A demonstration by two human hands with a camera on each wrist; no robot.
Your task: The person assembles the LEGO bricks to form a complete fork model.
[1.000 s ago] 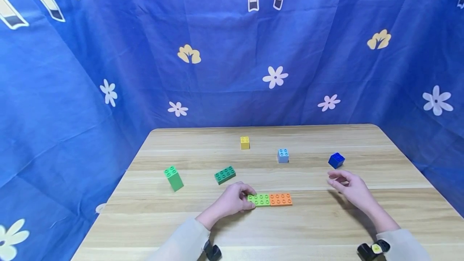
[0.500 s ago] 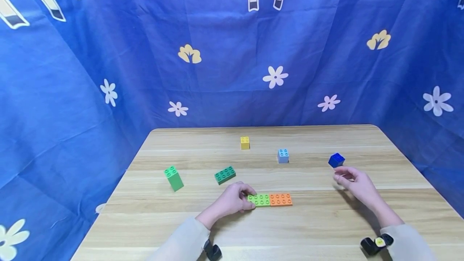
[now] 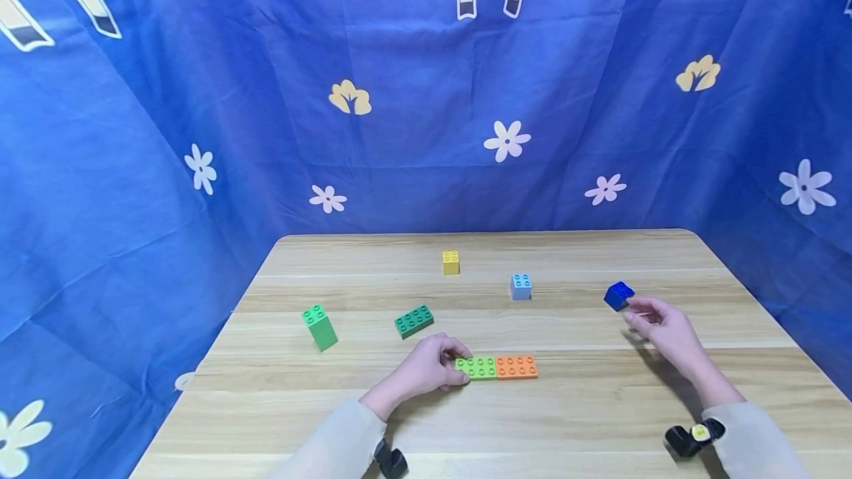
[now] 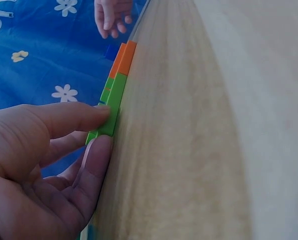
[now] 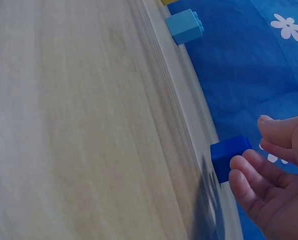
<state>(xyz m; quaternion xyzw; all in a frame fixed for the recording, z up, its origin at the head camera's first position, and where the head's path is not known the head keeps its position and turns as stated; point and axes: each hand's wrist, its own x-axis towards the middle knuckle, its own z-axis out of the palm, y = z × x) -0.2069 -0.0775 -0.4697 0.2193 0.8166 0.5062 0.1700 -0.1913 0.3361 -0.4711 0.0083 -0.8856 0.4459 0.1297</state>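
At the left hand (image 3: 433,365), pinched lime brick (image 3: 481,368); beside the loosely spread right hand (image 3: 668,331), blue brick (image 3: 617,295).

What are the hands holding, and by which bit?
The left hand pinches the lime brick by its left end. The right hand, near the dark blue brick, holds nothing.

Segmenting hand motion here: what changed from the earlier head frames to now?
The right hand moved right and away from the body, up to the dark blue block, which stays put; no grip yet, contact unclear. Nothing let go. Unchanged: left hand pinching the lime green block, orange block beside it, plus the yellow block, light blue block, dark green block and tall green block.
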